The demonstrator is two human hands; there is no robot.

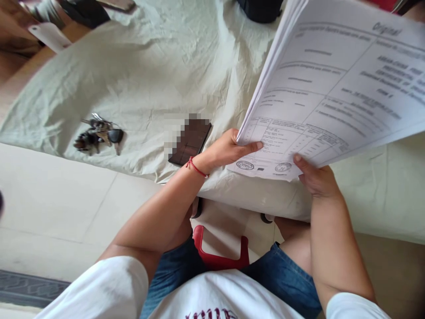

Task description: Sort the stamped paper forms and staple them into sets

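Observation:
A sheaf of printed papers (318,84) is held up at the right, tilted above the cloth. The top sheet carries the word "Original", ruled boxes and two round stamps near its lower edge. My left hand (234,148), with a red string bracelet at the wrist, grips the left edge, thumb on top and fingers hidden underneath. Along the bottom edge my right hand (314,175) pinches the papers, its thumb over the print and its other fingers out of sight behind. Just left of my left wrist lies a dark phone-like slab (192,141), partly blurred out by pixel blocks.
A bunch of keys (99,133) lies on the pale, wrinkled cloth (159,79) covering the table. A black object (260,9) stands at the back. Another person's arm (16,22) and a white flat item (49,36) show at upper left. Below is a red stool (221,259).

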